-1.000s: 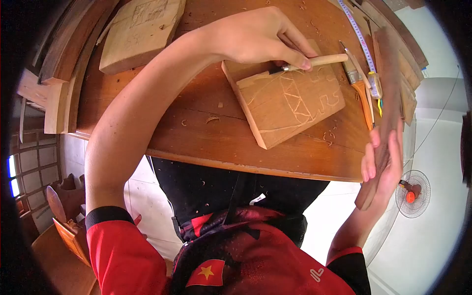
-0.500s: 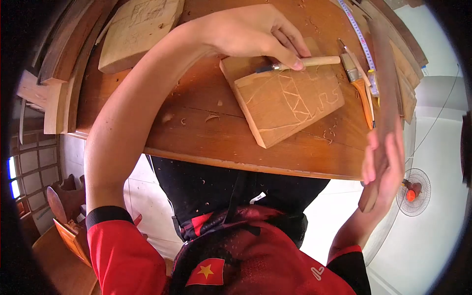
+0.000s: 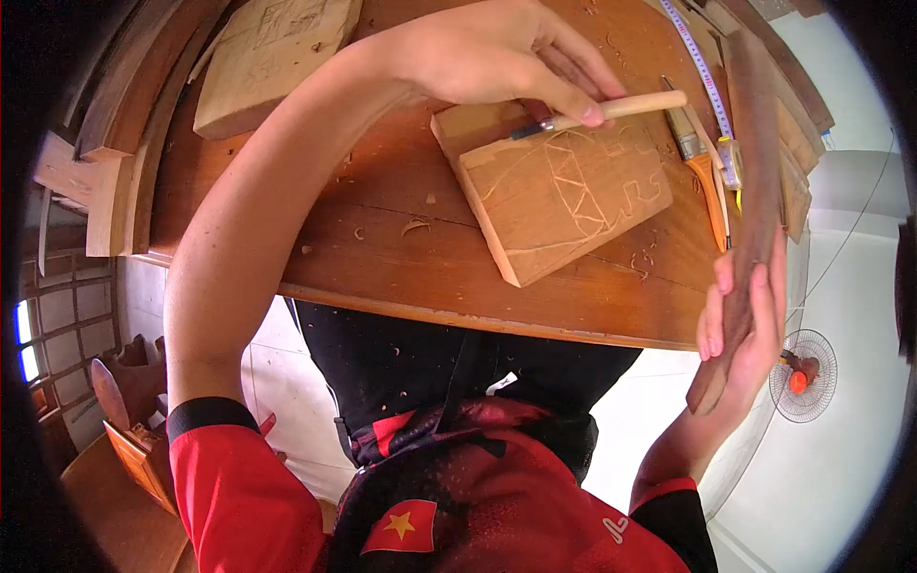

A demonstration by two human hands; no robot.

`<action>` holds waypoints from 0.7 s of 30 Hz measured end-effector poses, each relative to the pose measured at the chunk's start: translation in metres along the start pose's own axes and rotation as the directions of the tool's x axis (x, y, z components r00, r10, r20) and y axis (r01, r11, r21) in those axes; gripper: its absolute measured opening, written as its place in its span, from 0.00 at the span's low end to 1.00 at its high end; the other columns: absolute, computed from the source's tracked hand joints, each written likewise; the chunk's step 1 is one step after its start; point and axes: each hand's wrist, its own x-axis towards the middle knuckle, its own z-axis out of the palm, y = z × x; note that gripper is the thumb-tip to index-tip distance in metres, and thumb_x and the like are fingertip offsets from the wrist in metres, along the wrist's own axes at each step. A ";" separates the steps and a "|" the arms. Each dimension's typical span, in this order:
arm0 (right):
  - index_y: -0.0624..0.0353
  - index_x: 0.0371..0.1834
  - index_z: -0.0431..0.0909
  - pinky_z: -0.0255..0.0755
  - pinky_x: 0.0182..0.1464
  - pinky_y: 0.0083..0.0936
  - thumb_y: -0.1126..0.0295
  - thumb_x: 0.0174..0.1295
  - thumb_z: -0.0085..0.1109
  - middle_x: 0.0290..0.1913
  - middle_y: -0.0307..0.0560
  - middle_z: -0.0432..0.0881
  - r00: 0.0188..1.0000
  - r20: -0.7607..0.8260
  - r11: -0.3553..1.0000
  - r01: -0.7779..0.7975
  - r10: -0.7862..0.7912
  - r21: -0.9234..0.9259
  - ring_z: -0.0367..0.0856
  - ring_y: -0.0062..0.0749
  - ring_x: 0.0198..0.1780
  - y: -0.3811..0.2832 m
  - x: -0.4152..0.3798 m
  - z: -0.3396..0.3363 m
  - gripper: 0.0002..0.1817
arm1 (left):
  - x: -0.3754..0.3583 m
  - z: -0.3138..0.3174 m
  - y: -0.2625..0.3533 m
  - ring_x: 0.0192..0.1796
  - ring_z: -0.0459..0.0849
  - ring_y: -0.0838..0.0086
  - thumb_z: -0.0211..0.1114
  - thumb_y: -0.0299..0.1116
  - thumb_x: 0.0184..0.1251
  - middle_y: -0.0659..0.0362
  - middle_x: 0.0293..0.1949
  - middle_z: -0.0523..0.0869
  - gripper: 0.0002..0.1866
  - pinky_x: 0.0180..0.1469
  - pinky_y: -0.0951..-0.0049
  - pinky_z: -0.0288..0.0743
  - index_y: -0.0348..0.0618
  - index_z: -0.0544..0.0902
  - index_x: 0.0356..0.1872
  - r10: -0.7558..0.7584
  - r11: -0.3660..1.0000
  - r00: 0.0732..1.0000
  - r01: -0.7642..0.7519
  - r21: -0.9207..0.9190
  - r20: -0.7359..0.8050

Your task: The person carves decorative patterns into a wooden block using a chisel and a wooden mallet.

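My left hand (image 3: 516,67) holds a chisel (image 3: 621,108) between thumb and fingers. The chisel has a pale wooden handle and a short dark blade pointing left over the top edge of a wooden block (image 3: 535,229). Carved into the block's face are a ladder-like shape and curved lines. At the right, my right hand (image 3: 740,315) is wrapped round the lower part of a long dark wooden bar (image 3: 755,172), which stands upright beside the table edge.
Beside the block lie a paintbrush (image 3: 707,191) with an orange handle and a tape measure (image 3: 731,162), partly drawn out. A second carved block (image 3: 277,67) sits at the back left. Boards (image 3: 124,105) are stacked at the left. Wood shavings dot the table (image 3: 401,277).
My left hand and the chisel have shifted slightly right, and the handle end is tilted up more. The dark bar in my right hand has moved a little. The block is nearly unmoved.
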 end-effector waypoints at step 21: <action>0.55 0.83 0.59 0.59 0.15 0.16 0.63 0.79 0.49 0.38 0.50 0.76 0.991 -0.080 0.982 0.116 -0.105 0.148 0.63 0.18 0.14 0.003 0.021 0.008 0.31 | -0.001 -0.001 -0.003 0.54 0.87 0.68 0.73 0.47 0.70 0.53 0.54 0.91 0.28 0.62 0.66 0.78 0.41 0.84 0.64 -0.109 0.992 0.992 0.113 -0.063 0.062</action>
